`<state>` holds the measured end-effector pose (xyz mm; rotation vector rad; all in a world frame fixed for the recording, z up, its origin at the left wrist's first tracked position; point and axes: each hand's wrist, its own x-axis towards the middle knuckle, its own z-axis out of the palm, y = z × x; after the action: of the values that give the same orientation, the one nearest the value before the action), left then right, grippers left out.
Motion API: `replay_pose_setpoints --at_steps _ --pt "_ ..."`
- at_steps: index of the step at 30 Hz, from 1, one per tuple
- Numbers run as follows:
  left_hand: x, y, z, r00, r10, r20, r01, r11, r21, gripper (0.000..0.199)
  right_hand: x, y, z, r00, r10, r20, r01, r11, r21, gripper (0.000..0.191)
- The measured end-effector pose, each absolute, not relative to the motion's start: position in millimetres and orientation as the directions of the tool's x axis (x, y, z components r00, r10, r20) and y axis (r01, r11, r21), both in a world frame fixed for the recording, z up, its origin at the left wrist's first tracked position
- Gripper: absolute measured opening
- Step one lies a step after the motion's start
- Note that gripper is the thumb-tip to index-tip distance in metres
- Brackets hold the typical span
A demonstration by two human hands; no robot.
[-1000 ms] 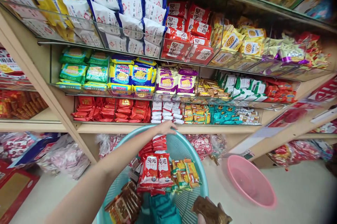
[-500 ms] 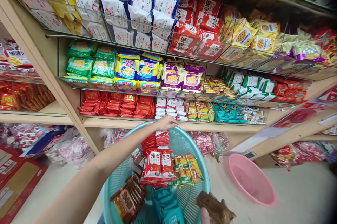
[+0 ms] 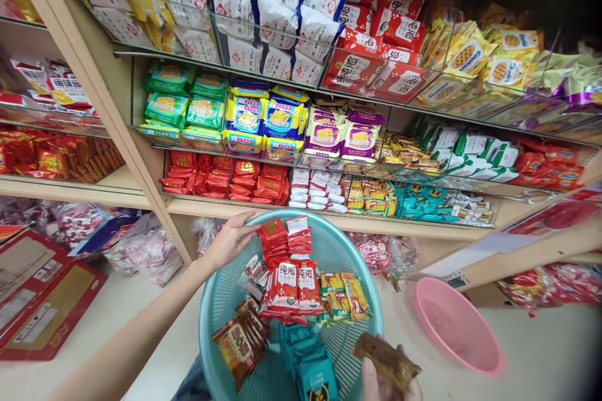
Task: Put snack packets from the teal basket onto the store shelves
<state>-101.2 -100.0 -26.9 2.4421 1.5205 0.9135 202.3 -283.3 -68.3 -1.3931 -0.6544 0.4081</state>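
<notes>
My left hand is at the far left rim of a teal plastic basket, fingers stretched out and holding nothing. Whether it touches the rim I cannot tell. At the basket's near right side, my right hand grips a brown snack packet. Inside the basket lie red-and-white biscuit packets, smaller red packets, yellow packets, teal packets and brown packets.
Shelves with clear dividers hold rows of packaged biscuits ahead. A pink basin stands on the floor to the right. At left are a red carton and bagged goods under the shelf.
My left hand has drawn back leftward from over the basket's far edge to its left rim. The view has shifted slightly left. My right hand still holds the brown packet.
</notes>
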Motion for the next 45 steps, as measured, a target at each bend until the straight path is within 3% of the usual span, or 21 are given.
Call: replay_pose_setpoints --at_steps 5,10,15,18,20,26,34,39,45 --pt "-97 -101 -23 0.271 0.873 0.405 0.754 -0.454 0.474 0.041 197 -284 -56 0.745 0.643 0.180 0.095 0.165 -0.982 0.075" --pt "-93 -101 -21 0.261 0.871 0.417 0.702 -0.467 0.538 0.048 188 -274 -13 0.653 0.743 0.145 0.041 0.157 -0.987 0.087" --pt "-93 -101 -24 0.256 0.885 0.388 0.700 -0.447 0.558 0.051 166 -246 37 0.254 0.966 -0.048 -0.313 0.035 -0.949 0.076" --pt "-94 -101 -25 0.247 0.894 0.372 0.702 -0.430 0.567 0.051 148 -228 52 -0.068 0.971 -0.228 -0.522 -0.230 -0.822 0.047" --pt "-95 -101 -25 0.247 0.893 0.377 0.699 -0.433 0.569 0.052 137 -216 56 -0.228 0.920 -0.320 -0.563 -0.393 -0.727 0.033" --pt "-95 -102 -27 0.243 0.872 0.425 0.672 -0.468 0.574 0.051 108 -194 56 -0.313 0.814 -0.489 -0.536 -0.577 -0.616 0.041" --pt "-95 -100 -29 0.253 0.869 0.426 0.677 -0.473 0.564 0.050 103 -187 51 -0.374 0.780 -0.501 -0.512 -0.625 -0.590 0.042" --pt "-94 -101 -25 0.245 0.872 0.423 0.662 -0.469 0.585 0.050 105 -180 52 -0.430 0.790 -0.437 -0.405 -0.602 -0.688 0.043" --pt "-93 -102 -23 0.258 0.881 0.397 0.657 -0.461 0.596 0.049 105 -147 56 -0.571 0.726 -0.384 0.015 -0.458 -0.889 0.043"
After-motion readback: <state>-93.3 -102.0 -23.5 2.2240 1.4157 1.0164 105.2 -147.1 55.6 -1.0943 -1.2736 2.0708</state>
